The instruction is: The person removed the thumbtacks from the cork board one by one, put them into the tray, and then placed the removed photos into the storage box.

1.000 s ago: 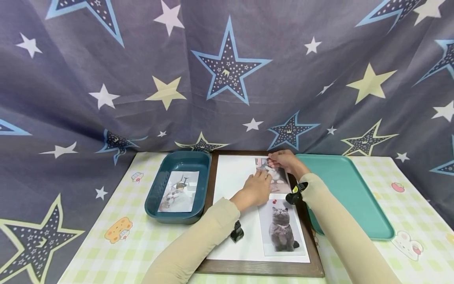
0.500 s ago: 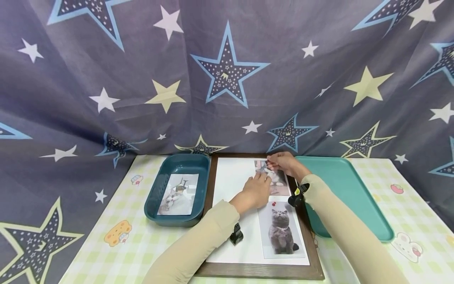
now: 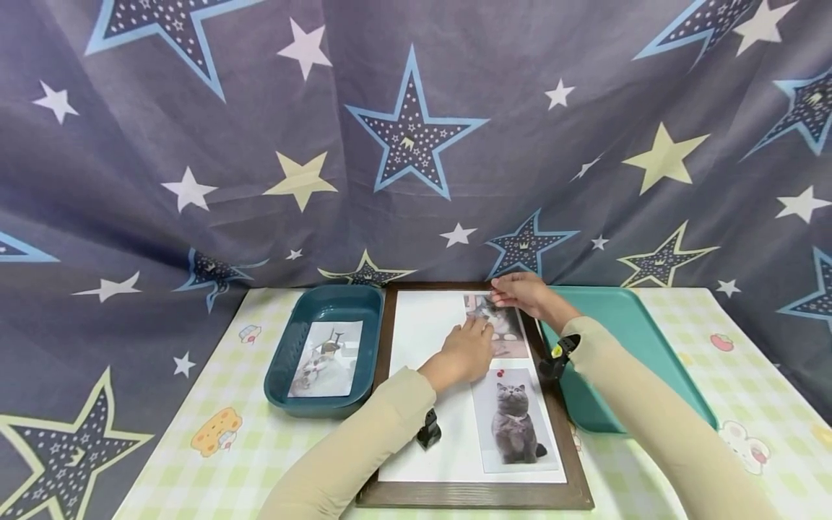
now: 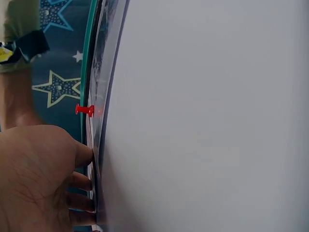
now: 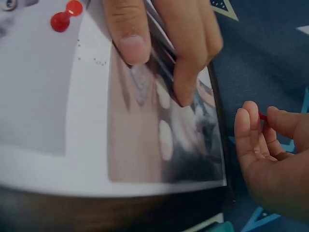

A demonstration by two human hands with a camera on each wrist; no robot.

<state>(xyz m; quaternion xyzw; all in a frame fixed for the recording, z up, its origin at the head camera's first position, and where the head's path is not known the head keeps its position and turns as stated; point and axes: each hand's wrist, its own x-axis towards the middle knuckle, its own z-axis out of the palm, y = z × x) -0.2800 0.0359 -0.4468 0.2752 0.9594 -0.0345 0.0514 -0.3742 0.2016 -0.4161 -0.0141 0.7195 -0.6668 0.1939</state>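
My left hand (image 3: 466, 350) rests with its fingers on a cat photo (image 3: 510, 347) at the upper right of a white, dark-framed board (image 3: 416, 448). In the left wrist view the thumb and fingers lie against the board's surface. My right hand (image 3: 523, 292) is at the photo's top right corner. Between its thumb and forefinger a red push pin (image 5: 262, 116) shows in the right wrist view, partly hidden by the fingertips. Below, a grey cat photo (image 3: 515, 433) hangs on the board with another red push pin (image 3: 500, 373) at its top.
A dark teal bin (image 3: 279, 361) with a third cat photo (image 3: 326, 360) inside stands left of the board. On the right lies a green tray (image 3: 624, 339), partly under the right forearm. A checked cloth (image 3: 214, 383) covers the table, and a starry curtain (image 3: 364, 231) hangs behind.
My right hand has shifted slightly up and away from the photo, its wrist moving right. The left hand stays on the photo. The head view has tilted slightly.
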